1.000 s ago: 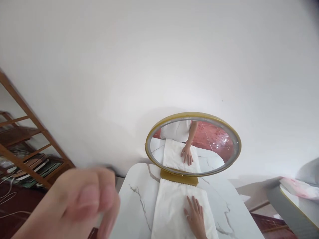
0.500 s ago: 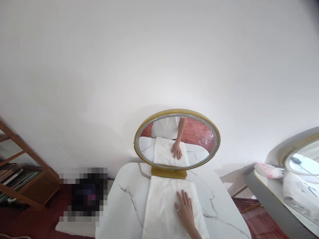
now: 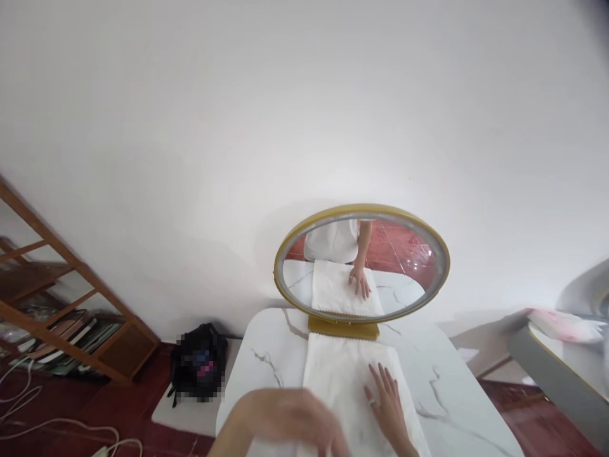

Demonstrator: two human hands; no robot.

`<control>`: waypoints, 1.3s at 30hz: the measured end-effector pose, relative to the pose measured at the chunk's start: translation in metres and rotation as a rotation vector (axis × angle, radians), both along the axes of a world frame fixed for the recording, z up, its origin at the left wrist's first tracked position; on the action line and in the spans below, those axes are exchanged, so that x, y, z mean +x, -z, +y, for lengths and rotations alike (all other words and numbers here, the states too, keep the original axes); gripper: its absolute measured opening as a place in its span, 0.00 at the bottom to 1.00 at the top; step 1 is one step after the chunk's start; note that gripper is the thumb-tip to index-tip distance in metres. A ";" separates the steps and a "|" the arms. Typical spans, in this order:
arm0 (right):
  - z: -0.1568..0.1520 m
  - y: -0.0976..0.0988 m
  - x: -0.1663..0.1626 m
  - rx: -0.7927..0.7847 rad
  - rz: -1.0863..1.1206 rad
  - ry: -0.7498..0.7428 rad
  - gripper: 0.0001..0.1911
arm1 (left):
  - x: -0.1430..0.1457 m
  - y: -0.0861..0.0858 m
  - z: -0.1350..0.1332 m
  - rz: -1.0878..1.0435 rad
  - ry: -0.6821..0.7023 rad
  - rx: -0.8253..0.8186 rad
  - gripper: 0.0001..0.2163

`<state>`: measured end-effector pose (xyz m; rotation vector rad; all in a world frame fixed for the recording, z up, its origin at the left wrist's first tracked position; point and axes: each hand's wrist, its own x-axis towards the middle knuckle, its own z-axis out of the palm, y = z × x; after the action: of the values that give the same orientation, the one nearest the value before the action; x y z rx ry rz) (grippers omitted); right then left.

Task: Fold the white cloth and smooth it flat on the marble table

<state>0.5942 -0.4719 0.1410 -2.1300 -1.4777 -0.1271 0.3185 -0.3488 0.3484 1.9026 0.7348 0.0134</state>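
1. White cloth (image 3: 337, 374) with a scalloped far edge lies flat on the marble-patterned tabletop (image 3: 457, 381), just in front of the gold base (image 3: 343, 327) of a mirror (image 3: 361, 270).
2. Right hand (image 3: 387, 409) rests palm down on the cloth's right part, fingers spread apart. For steadying or smoothing, that broad contact seems sound; light, even pressure would probably avoid dragging the fabric askew.
3. Left hand (image 3: 285, 412) is over the nearer left part, fingers bent downward. It would do best, I judge, to work outward from the right hand, keeping the far edge parallel to the base.
4. Motion blur hides the left fingertips: I cannot tell whether they are together, apart or touching cloth.
5. The cloth's near end runs out of frame, partly behind the left hand.
6. The mirror shows one forearm and hand, so it doesn't help there.
7. A black backpack (image 3: 214, 349) is partly pixelated.
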 end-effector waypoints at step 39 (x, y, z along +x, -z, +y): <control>0.180 -0.028 -0.177 -0.069 -0.089 -0.300 0.37 | -0.061 0.152 0.138 0.269 -0.421 1.086 0.25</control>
<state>0.4169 -0.2916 0.1688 -1.9489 -1.8596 -0.0620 0.2573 -0.2111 0.1963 2.7393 1.5044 0.5225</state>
